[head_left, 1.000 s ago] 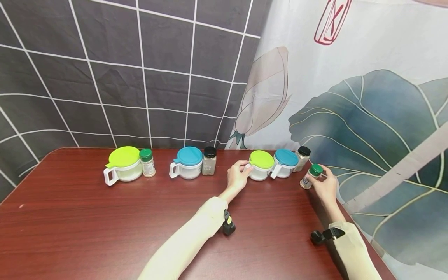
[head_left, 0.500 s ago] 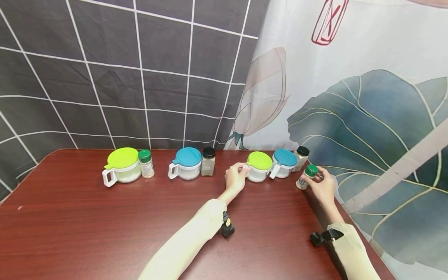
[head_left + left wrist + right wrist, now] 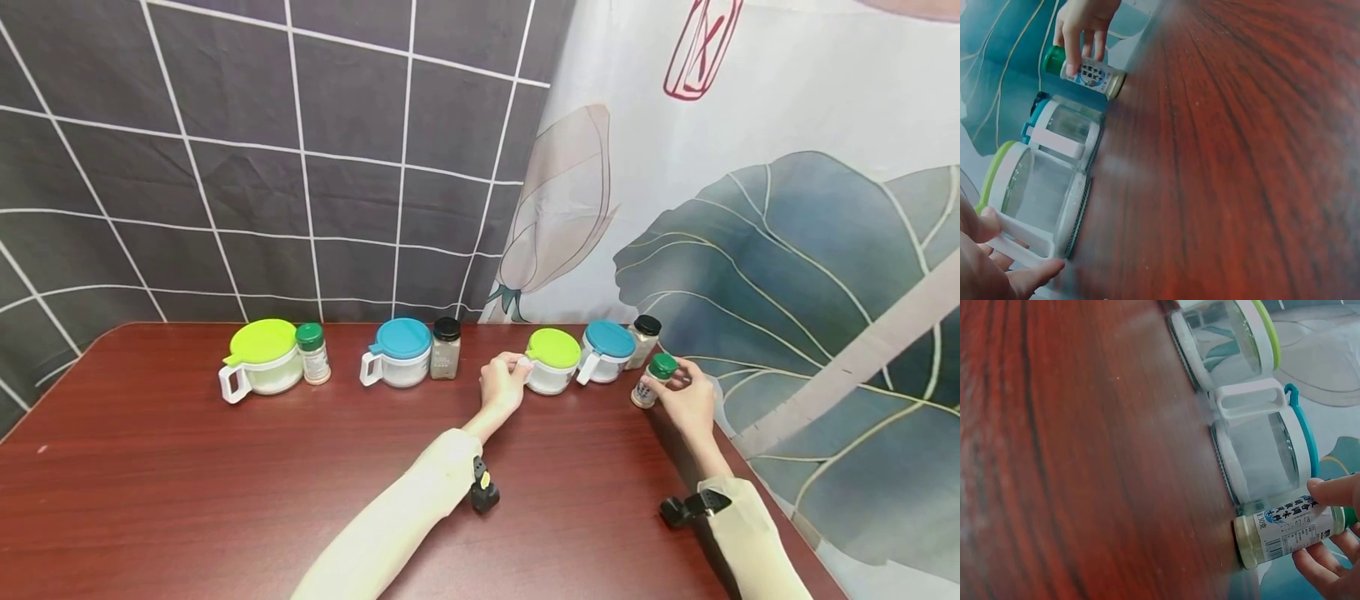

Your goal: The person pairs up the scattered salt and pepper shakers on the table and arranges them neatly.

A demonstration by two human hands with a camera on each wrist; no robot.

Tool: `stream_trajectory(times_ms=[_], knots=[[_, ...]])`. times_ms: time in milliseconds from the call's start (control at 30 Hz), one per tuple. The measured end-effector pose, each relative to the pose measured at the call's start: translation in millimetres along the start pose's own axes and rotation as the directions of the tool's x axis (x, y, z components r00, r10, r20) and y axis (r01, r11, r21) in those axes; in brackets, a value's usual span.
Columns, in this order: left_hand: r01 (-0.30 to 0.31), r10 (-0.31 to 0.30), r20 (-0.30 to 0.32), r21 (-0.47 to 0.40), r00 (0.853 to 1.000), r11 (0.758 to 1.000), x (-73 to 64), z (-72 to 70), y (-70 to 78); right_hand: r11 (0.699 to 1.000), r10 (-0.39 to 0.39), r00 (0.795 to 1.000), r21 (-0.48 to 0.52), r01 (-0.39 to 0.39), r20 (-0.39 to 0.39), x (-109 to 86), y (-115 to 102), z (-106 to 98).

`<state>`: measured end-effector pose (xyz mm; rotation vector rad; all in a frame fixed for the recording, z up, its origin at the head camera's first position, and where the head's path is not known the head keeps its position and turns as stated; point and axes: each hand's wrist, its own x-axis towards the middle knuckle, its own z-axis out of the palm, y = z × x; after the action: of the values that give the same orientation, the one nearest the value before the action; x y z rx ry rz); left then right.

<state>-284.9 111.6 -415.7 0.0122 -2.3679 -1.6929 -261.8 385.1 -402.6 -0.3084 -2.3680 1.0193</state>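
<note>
My left hand (image 3: 502, 386) grips the white handle (image 3: 1025, 240) of a clear seasoning pot (image 3: 551, 381) with a lime-green lid, which stands on the table. In the left wrist view, thumb and fingers lie about that handle. At the right, my right hand (image 3: 692, 404) holds a green-capped spice bottle (image 3: 1294, 531) between thumb and fingers; it is almost upright at the tabletop. Between the hands stands a blue-lidded seasoning pot (image 3: 609, 342), its handle (image 3: 1250, 400) facing forward. A black-capped spice bottle (image 3: 643, 342) is behind it, partly hidden.
On the left of the reddish wooden table (image 3: 225, 500) stand a wider lime-lidded pot (image 3: 264, 354) and another green-capped bottle (image 3: 313, 354). Another blue-lidded pot (image 3: 401, 354) and black-capped bottle (image 3: 446, 350) stand mid-row. A tiled-pattern cloth (image 3: 337, 192) hangs behind the table.
The green-capped bottle in my right hand has shifted a little left, towards the blue-lidded pot. My left hand keeps its hold on the lime-lidded pot, which has moved very slightly left.
</note>
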Motion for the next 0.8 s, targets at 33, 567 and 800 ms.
stream_trajectory(times_ms=[33, 567, 800], knots=[[0.003, -0.003, 0.002, 0.000, 1.000, 1.000, -0.2, -1.1, 0.0, 1.000, -0.006, 1.000, 0.003, 0.006, -0.002, -0.3, 0, 1], [0.008, -0.009, 0.032, 0.016, 0.999, 1.000, -0.2, -19.6, 3.2, 0.999, -0.016, 0.999, 0.027, 0.016, -0.030, -4.6, -14, 5], [-0.024, 0.025, 0.052, -0.004, 0.998, 1.000, -3.2, -30.0, 3.6, 0.998, -0.038, 0.999, 0.042, 0.040, -0.035, -9.4, -22, 8]])
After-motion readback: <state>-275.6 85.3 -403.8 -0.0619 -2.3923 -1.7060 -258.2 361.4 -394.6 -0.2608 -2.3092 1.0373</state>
